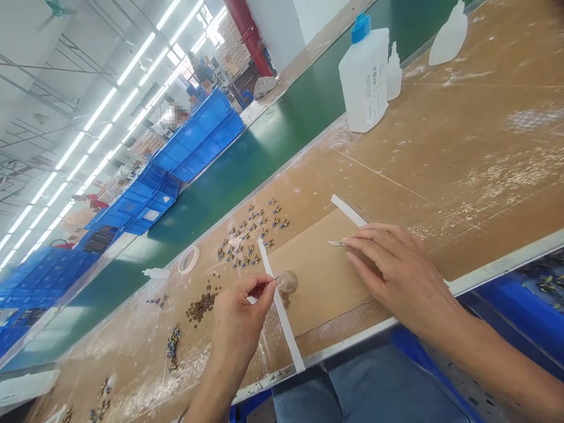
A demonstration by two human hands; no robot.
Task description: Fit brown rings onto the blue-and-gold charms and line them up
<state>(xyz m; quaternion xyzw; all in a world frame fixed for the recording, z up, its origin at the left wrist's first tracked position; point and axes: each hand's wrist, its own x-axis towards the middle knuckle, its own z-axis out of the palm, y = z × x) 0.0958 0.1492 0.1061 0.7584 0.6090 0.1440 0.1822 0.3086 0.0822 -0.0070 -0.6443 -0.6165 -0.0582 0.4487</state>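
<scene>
My left hand [247, 305] pinches something tiny beside a small round translucent cup [288, 282] near the white tape strip. My right hand [390, 264] holds a thin pointed metal tool [335, 242] between thumb and fingers, its tip over the cardboard sheet [321, 270]. Beyond the left hand, many small blue and gold pieces [251, 229] stand on the brown table. A pile of small brown beads [201, 306] lies left of my left hand, and a clump of blue and gold pieces [173, 348] is further left.
A large white bottle with a blue cap [365, 82] and smaller white bottles stand at the back right. A tape roll [188, 259] and a small white bottle [156, 273] lie back left. Beyond the table run a green belt [282, 135] and blue crates [198, 141].
</scene>
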